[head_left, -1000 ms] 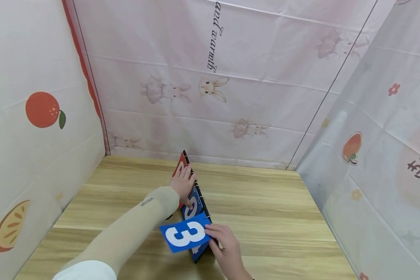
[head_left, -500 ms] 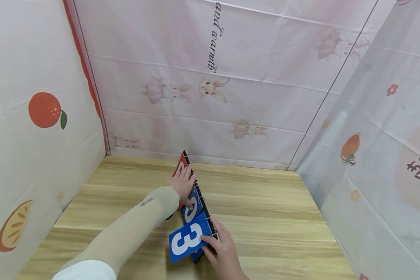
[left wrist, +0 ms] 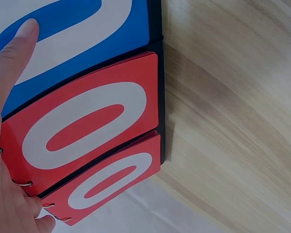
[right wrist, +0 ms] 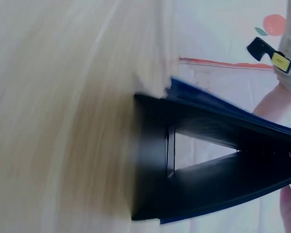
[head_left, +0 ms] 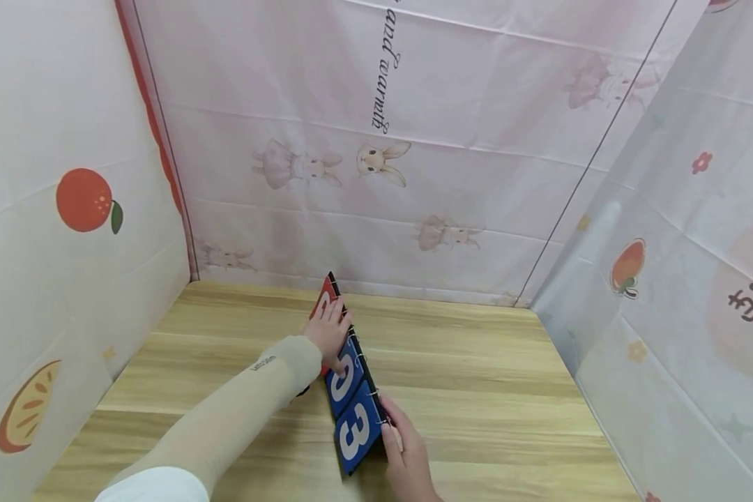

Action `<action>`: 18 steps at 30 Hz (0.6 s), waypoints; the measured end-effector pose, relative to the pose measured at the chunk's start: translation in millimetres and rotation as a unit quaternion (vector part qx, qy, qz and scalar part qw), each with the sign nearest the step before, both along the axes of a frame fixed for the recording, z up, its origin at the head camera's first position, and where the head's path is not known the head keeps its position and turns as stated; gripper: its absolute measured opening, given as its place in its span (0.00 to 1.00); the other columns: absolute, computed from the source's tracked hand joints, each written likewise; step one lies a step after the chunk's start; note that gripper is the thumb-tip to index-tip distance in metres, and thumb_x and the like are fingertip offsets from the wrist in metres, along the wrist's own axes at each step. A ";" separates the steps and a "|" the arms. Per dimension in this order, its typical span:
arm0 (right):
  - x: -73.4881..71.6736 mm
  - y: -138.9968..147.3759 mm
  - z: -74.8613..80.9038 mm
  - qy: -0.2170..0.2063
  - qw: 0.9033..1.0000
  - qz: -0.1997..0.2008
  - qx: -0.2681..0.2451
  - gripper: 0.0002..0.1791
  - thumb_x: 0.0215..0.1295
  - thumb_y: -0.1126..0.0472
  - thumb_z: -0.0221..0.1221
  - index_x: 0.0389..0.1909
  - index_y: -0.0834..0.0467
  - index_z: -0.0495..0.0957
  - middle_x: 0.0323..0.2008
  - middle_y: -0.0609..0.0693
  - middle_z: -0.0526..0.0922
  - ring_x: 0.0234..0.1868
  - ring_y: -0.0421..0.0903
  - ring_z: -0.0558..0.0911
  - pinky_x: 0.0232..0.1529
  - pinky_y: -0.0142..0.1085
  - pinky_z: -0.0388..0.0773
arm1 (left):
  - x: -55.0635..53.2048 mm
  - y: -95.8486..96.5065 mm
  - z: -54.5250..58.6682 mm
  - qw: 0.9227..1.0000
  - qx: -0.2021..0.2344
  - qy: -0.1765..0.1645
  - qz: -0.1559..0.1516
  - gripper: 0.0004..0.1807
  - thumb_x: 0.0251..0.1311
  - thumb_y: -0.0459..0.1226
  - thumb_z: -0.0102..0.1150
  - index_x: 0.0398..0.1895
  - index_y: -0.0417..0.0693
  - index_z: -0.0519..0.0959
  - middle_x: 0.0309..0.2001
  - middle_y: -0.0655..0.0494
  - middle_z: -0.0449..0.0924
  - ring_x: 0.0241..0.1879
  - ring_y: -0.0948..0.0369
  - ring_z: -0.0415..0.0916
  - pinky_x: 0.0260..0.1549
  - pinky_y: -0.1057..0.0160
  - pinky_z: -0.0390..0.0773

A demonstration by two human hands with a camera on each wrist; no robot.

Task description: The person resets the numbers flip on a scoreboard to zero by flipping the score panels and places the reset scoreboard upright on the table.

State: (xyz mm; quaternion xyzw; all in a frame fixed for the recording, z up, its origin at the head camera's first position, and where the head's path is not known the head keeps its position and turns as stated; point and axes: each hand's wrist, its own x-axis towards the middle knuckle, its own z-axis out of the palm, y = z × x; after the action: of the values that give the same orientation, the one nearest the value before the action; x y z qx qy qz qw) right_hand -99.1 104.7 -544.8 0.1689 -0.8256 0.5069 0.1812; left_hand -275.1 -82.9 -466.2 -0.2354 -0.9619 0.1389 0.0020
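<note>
A tent-shaped flip scoreboard [head_left: 337, 413] stands on the table, its ringed top edge running from back to front. Its blue 3 card [head_left: 358, 429] lies flat against the near end, beside a blue 0 card [head_left: 345, 380]. Two red 0 cards [left wrist: 87, 126] hang at the far end in the left wrist view. My left hand [head_left: 328, 335] holds the board over its top edge, the thumb on the blue 0. My right hand [head_left: 409, 453] grips the near top corner by the rings. The right wrist view looks into the black stand [right wrist: 199, 194] from its end.
The wood-grain table [head_left: 489, 390] extends on both sides of the board. Printed cloth walls [head_left: 414, 174] enclose it at the back, left and right. A wrist camera [right wrist: 269, 53] shows on the left sleeve.
The blue 3 card, raised and held by my right hand earlier, has swung down flat onto the near end. My right hand has let go of it and moved to the top edge; my left stays put.
</note>
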 end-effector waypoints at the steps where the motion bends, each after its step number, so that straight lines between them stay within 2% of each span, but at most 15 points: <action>1: -1.1 0.5 -0.4 -0.027 0.999 0.001 -0.029 0.18 0.73 0.60 0.44 0.61 0.53 0.70 0.58 0.49 0.74 0.58 0.45 0.72 0.56 0.38 0.68 | 0.0 0.1 -0.2 1.000 0.001 0.000 0.000 0.70 0.27 0.72 0.64 0.72 0.43 0.49 0.71 0.35 0.39 0.70 0.45 0.41 0.64 0.48 0.47; 3: -3.4 1.7 -0.2 -0.090 0.992 -0.001 -0.082 0.19 0.74 0.55 0.42 0.58 0.55 0.72 0.56 0.48 0.76 0.58 0.45 0.73 0.57 0.38 0.67 | -0.1 0.4 -0.8 1.000 0.000 0.000 0.000 0.70 0.27 0.72 0.64 0.72 0.44 0.49 0.71 0.35 0.39 0.70 0.45 0.41 0.65 0.48 0.46; 4: -4.7 2.6 -0.3 -0.118 0.989 0.000 -0.093 0.20 0.74 0.53 0.41 0.58 0.56 0.73 0.56 0.48 0.76 0.58 0.46 0.72 0.58 0.40 0.66 | -0.1 0.5 -1.0 1.000 0.001 0.001 0.000 0.70 0.27 0.72 0.64 0.71 0.43 0.49 0.71 0.35 0.39 0.70 0.45 0.41 0.65 0.48 0.46; 7: -7.8 5.9 -2.9 -0.194 0.977 0.001 -0.089 0.26 0.74 0.47 0.39 0.59 0.60 0.72 0.57 0.53 0.74 0.61 0.52 0.69 0.60 0.48 0.63 | -0.3 0.7 -2.1 1.000 0.007 0.001 0.001 0.69 0.27 0.72 0.65 0.71 0.44 0.49 0.71 0.35 0.39 0.70 0.45 0.41 0.65 0.49 0.47; 9: -8.8 8.5 -6.2 -0.235 0.969 0.016 -0.073 0.30 0.74 0.45 0.36 0.62 0.64 0.68 0.60 0.58 0.71 0.63 0.58 0.66 0.60 0.53 0.59 | -0.5 0.8 -2.3 1.000 0.007 0.001 0.000 0.69 0.27 0.72 0.65 0.71 0.44 0.49 0.71 0.35 0.40 0.70 0.45 0.41 0.65 0.49 0.48; 14: -12.1 14.2 -14.9 -0.302 0.948 0.074 -0.063 0.35 0.75 0.44 0.29 0.67 0.68 0.58 0.65 0.67 0.61 0.64 0.66 0.59 0.59 0.59 0.58 | -1.1 0.3 -2.7 1.000 0.009 0.003 -0.004 0.69 0.27 0.71 0.65 0.71 0.43 0.50 0.71 0.34 0.39 0.70 0.44 0.41 0.64 0.48 0.48; 16: -13.1 15.6 -16.0 -0.315 0.942 0.088 -0.068 0.36 0.74 0.43 0.28 0.67 0.68 0.57 0.65 0.68 0.60 0.64 0.66 0.59 0.57 0.59 0.60 | -1.6 -0.1 -3.2 1.000 0.010 0.005 -0.005 0.69 0.27 0.71 0.65 0.71 0.43 0.50 0.71 0.34 0.39 0.70 0.44 0.41 0.64 0.48 0.48; 18: -13.1 16.9 -15.8 -0.317 0.941 0.093 -0.068 0.36 0.74 0.42 0.28 0.67 0.68 0.57 0.65 0.68 0.60 0.64 0.66 0.59 0.56 0.60 0.60 | -2.0 -0.3 -3.6 1.000 0.008 0.006 -0.006 0.70 0.27 0.72 0.65 0.71 0.43 0.49 0.71 0.34 0.39 0.70 0.44 0.41 0.64 0.48 0.48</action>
State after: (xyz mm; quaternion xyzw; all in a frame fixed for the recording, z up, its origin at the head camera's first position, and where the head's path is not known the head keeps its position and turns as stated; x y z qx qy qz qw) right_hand -112.2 121.5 -560.6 0.0627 -0.7846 0.6037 -0.1268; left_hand -277.2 -83.2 -469.7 -0.2404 -0.9615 0.1327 0.0103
